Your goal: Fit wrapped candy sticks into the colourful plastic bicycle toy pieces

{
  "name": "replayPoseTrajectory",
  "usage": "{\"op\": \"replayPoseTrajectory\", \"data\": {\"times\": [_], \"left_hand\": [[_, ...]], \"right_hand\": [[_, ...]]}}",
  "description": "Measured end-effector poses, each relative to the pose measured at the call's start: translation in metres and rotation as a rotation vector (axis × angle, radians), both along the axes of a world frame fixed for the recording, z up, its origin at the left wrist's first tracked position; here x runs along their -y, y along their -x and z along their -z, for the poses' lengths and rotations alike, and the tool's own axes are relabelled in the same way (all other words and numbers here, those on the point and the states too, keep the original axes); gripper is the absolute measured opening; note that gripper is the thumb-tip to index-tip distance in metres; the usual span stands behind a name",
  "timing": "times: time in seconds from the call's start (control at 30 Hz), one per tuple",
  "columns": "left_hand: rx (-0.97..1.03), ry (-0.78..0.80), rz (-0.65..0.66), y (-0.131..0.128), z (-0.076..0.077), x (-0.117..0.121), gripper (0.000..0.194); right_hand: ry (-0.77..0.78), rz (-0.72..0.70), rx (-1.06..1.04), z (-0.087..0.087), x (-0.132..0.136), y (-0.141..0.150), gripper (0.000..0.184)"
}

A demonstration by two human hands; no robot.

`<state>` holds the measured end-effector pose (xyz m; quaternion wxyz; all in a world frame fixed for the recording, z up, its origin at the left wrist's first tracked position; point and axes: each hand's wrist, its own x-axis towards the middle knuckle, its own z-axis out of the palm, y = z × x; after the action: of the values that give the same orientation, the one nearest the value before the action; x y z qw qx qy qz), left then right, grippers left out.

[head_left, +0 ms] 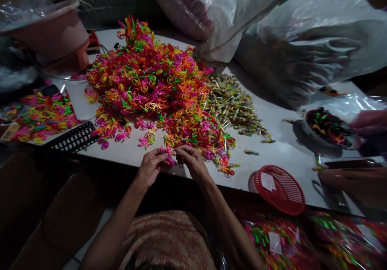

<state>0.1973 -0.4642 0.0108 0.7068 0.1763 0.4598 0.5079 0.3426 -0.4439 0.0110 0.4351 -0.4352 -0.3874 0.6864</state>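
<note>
My left hand [151,166] pinches a pink plastic toy piece [168,159] at the front edge of the table. Close beside it, my right hand [192,162] has its fingertips closed on a small patterned tube [173,153], mostly hidden by the fingers. The two pieces meet or nearly meet; I cannot tell whether they are joined. Just beyond my hands rises a big heap of bright plastic toy pieces [151,80] in pink, orange, yellow and green. To its right lies a pile of small tubes with multicoloured wrapping [232,104].
A red mesh basket [279,189] stands at the table's front right edge. Farther right is a bowl of dark and coloured pieces [328,128]. A black plastic basket [74,137] lies left, near a pink tub [50,30]. Large filled sacks [302,44] line the back.
</note>
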Motion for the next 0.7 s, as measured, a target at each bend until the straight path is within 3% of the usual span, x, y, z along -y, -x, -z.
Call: {"op": "replayPoseTrajectory", "data": {"times": [0.23, 0.47, 0.7], "left_hand": [[0.041, 0.018, 0.122, 0.0013, 0.0039, 0.002, 0.03], [0.117, 0.015, 0.042, -0.0031, 0.0036, 0.0038, 0.028], [0.04, 0.032, 0.068, -0.0016, 0.004, 0.005, 0.033]], "right_hand": [[0.005, -0.025, -0.035, 0.0007, 0.0041, -0.0069, 0.028], [0.123, 0.03, -0.175, 0.0046, 0.0078, -0.0033, 0.026], [0.043, 0.034, -0.072, 0.0055, 0.0072, -0.0089, 0.02]]}}
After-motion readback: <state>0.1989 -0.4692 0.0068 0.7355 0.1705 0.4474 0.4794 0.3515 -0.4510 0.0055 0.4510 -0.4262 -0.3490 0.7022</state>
